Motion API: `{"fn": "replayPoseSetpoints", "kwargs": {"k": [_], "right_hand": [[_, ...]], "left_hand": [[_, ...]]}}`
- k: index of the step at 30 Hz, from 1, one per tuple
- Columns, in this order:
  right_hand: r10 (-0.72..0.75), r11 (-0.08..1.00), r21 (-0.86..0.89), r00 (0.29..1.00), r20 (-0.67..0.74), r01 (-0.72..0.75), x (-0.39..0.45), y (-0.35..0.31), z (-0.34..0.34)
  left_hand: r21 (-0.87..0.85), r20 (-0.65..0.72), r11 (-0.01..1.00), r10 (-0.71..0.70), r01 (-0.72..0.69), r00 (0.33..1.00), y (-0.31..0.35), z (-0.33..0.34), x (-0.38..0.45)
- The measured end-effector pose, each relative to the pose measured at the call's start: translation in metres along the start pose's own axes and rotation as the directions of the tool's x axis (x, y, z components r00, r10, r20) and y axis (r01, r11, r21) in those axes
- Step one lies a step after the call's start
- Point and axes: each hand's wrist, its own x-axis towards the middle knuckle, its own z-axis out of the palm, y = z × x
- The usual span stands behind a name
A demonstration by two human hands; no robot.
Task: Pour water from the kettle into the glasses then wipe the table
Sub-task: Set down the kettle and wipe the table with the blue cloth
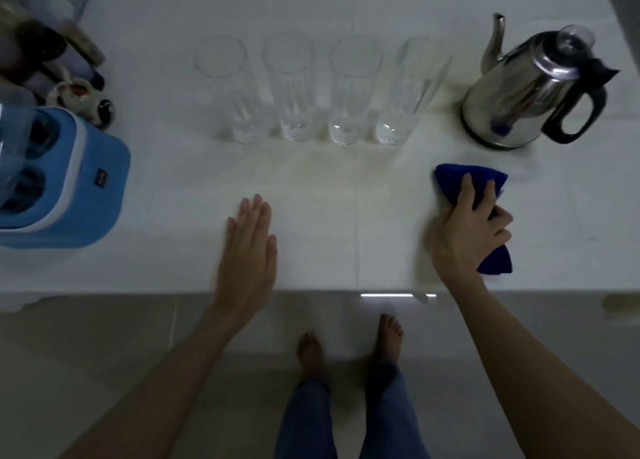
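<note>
R hand fingers clenched on cloth; L hand flat; kettle nearby.

You will find no text, number or brand you can read anywhere here. The one candidate is a small dark label on the front face of the blue container, which sits at the left end of the worktop; it carries pale marks, but they are too small and blurred for you to make out a single letter. On the kettle, at the far end of the worktop from that container, you can see a small blue patch low on the steel body, and nothing legible shows on it either.
</note>
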Motion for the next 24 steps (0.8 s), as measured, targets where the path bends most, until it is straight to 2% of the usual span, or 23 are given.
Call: {"fn": "replayPoseSetpoints", "kwargs": {"k": [4,10,13,16,18,19,21,24], "right_hand": [[-0.053,0.999,-0.001,0.999,0.013,0.053,-0.014,-0.042,0.012],[-0.281,0.957,0.077,0.959,0.034,0.278,-0.054,-0.108,0.031],[-0.466,0.881,0.114,0.883,0.050,0.458,-0.073,-0.108,0.027],[-0.659,0.750,0.127,0.751,0.048,0.650,-0.087,-0.086,0.020],[-0.735,0.677,0.110,0.675,0.067,0.727,-0.091,-0.065,0.016],[-0.747,0.665,0.096,0.661,0.070,0.741,-0.092,-0.054,0.014],[-0.703,0.711,0.062,0.709,0.051,0.700,-0.088,-0.037,0.012],[-0.477,0.878,0.046,0.879,-0.016,0.477,-0.074,-0.031,0.011]], "left_hand": [[0.056,-0.017,0.990,-0.125,0.126,0.992,-0.042,-0.013,0.008],[0.098,-0.014,0.984,-0.150,0.150,0.989,-0.051,-0.005,0.006],[0.097,-0.032,0.985,-0.141,0.143,0.989,-0.053,-0.005,0.006],[0.106,-0.033,0.984,-0.139,0.142,0.990,-0.054,-0.004,0.005],[0.109,-0.032,0.984,-0.141,0.144,0.990,-0.054,-0.004,0.005],[0.109,-0.033,0.983,-0.142,0.145,0.989,-0.053,-0.005,0.005],[0.111,-0.037,0.983,-0.140,0.144,0.989,-0.053,-0.005,0.005],[0.112,-0.040,0.983,-0.141,0.145,0.989,-0.052,-0.006,0.004]]}}
